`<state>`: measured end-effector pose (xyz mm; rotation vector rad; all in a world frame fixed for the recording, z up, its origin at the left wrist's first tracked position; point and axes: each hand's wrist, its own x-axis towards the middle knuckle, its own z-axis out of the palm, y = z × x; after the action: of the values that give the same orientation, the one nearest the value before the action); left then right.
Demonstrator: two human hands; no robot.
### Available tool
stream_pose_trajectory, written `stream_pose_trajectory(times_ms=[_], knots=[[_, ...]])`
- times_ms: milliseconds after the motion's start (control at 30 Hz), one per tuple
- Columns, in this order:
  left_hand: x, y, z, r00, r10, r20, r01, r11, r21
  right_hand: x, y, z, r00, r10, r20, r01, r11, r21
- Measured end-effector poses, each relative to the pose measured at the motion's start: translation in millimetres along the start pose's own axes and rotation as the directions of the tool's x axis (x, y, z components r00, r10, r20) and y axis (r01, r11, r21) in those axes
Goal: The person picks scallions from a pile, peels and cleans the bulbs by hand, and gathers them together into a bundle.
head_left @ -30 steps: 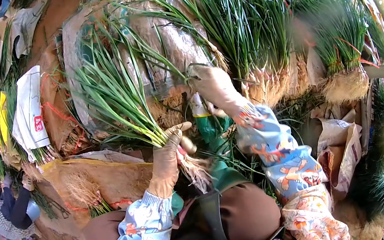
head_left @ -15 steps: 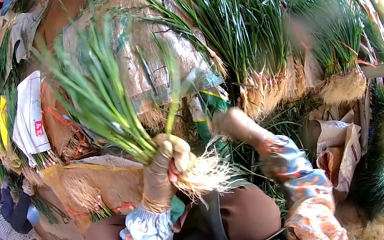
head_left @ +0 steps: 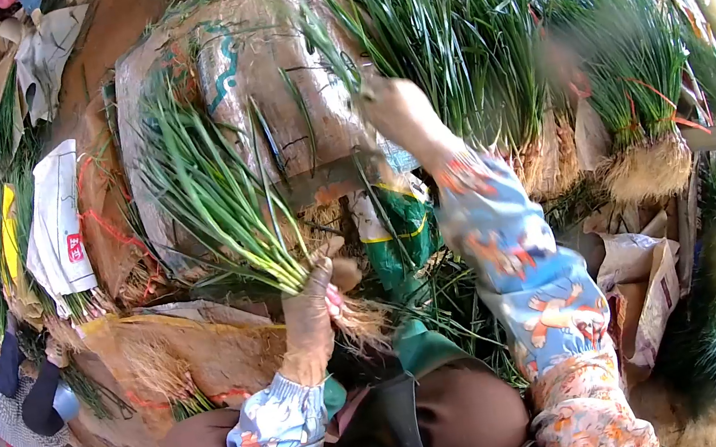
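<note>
My left hand (head_left: 311, 310) is wrapped round a bunch of scallions (head_left: 219, 203). Their green leaves fan out to the upper left, while pink-white bulbs and pale stringy roots stick out below the fist on the right. Farther forward, my right hand (head_left: 400, 114) is closed at the right edge of a plastic-wrapped sack bundle (head_left: 269, 78). Its fingertips pinch the stalk of a loose scallion (head_left: 328, 46), whose leaves are blurred and point up and to the left. A few single green leaves lie across the bundle.
A large row of scallions (head_left: 452, 49) stands right of the bundle, with tied bunches (head_left: 634, 100) beyond. An open paper sack (head_left: 643, 281) is at lower right. A white sack (head_left: 58, 224) covers scallions at left. Another person (head_left: 20, 394) bends at far left.
My right hand has moved up and forward to the loose scallion at the bundle's edge. My left hand has tilted slightly and the bunch has sunk lower.
</note>
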<state>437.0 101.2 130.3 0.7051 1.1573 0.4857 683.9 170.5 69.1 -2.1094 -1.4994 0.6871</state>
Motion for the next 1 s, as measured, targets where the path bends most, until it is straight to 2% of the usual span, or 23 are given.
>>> stream_pose_trajectory(times_ms=[33, 100, 200, 233, 267, 300, 333, 367, 400, 433, 467, 533, 567, 600, 633, 667, 733, 767, 800, 833, 933, 967, 1000], knots=[[0, -8, -3, 1.0, 0.005, -0.029, -0.005, 1.0, 0.014, -19, 0, 8, 0.997, -0.041, 0.065, 0.022, 0.959, 0.282], [-1, -16, -4, 0.999, -0.004, -0.038, 0.006, 0.999, 0.048, -77, -40, 8, 0.981, 0.003, 0.193, -0.154, 0.614, 0.774], [-5, -18, 2, 0.996, -0.063, 0.063, 0.072, 0.986, -0.153, -108, -72, 24, 0.848, 0.199, 0.491, -0.53, 0.336, 0.778], [-5, -18, -3, 0.984, -0.151, 0.099, 0.167, 0.968, -0.185, -108, -73, 28, 0.84, 0.196, 0.505, -0.541, 0.256, 0.801], [-4, -15, -5, 0.986, -0.119, 0.113, 0.136, 0.979, -0.151, -105, -70, 32, 0.881, 0.154, 0.448, -0.473, 0.238, 0.848], [-4, -12, -7, 0.982, -0.15, 0.113, 0.164, 0.978, -0.126, -104, -71, 35, 0.907, 0.191, 0.377, -0.422, 0.361, 0.832], [-4, -10, -7, 0.977, -0.178, 0.115, 0.19, 0.976, -0.102, -102, -72, 37, 0.93, 0.217, 0.298, -0.367, 0.483, 0.795], [-2, -13, -7, 0.977, -0.178, 0.115, 0.189, 0.977, -0.103, -103, -70, 39, 0.995, 0.1, -0.025, -0.067, 0.814, 0.577], [2, -20, -8, 0.994, -0.057, 0.091, 0.062, 0.997, -0.042, -105, -67, 43, 0.952, -0.14, -0.273, 0.194, 0.964, 0.181], [3, -24, -9, 0.995, 0.064, 0.075, -0.065, 0.998, 0.02, -106, -64, 47, 0.953, -0.139, -0.269, 0.192, 0.965, 0.18], [3, -22, -8, 0.996, 0.06, 0.073, -0.061, 0.998, 0.015, -107, -61, 51, 0.984, -0.089, -0.153, 0.093, 0.996, 0.018], [0, -13, -8, 0.961, -0.051, 0.271, 0.128, 0.953, -0.275, -111, -53, 60, 0.996, 0.073, 0.044, -0.054, 0.942, -0.331], [-9, -5, -7, 0.937, -0.049, 0.346, 0.178, 0.919, -0.353, -102, -37, 58, 0.97, 0.24, 0.033, -0.203, 0.878, -0.434], [-19, 4, -5, 0.903, -0.042, 0.427, 0.245, 0.867, -0.434, -110, -21, 34, 0.897, 0.436, -0.074, -0.413, 0.886, 0.212], [-23, 6, -4, 0.887, -0.033, 0.46, 0.267, 0.85, -0.454, -117, 1, 22, 0.855, 0.516, 0.042, -0.455, 0.709, 0.538], [-26, 7, -4, 0.873, -0.021, 0.487, 0.287, 0.83, -0.478, -119, 14, 18, 0.821, 0.539, 0.187, -0.458, 0.429, 0.779], [-28, -1, -8, 0.834, -0.059, 0.548, 0.424, 0.704, -0.57, -132, -36, -4, 0.856, 0.324, 0.404, -0.505, 0.35, 0.789], [-26, -7, -6, 0.803, -0.057, 0.593, 0.491, 0.627, -0.605, -135, -42, 0, 0.896, -0.001, 0.444, -0.429, 0.255, 0.866], [-25, -11, -5, 0.776, -0.046, 0.629, 0.547, 0.545, -0.635, -136, -50, 10, 0.936, -0.105, 0.334, -0.337, -0.008, 0.941], [-24, -10, -4, 0.761, -0.06, 0.646, 0.552, 0.581, -0.597, -129, -54, 17, 0.936, -0.108, 0.334, -0.336, -0.004, 0.942], [-24, -13, -9, 0.786, -0.138, 0.602, 0.537, 0.634, -0.556, -111, -57, 35, 0.889, -0.172, 0.425, -0.457, -0.251, 0.853], [-26, -9, -10, 0.816, -0.219, 0.535, 0.535, 0.638, -0.554, -110, -63, 32, 0.91, -0.073, 0.407, -0.414, -0.153, 0.897], [-26, -5, -3, 0.841, -0.271, 0.468, 0.518, 0.651, -0.555, -108, -66, 44, 0.918, 0.11, 0.382, -0.398, 0.242, 0.885]])
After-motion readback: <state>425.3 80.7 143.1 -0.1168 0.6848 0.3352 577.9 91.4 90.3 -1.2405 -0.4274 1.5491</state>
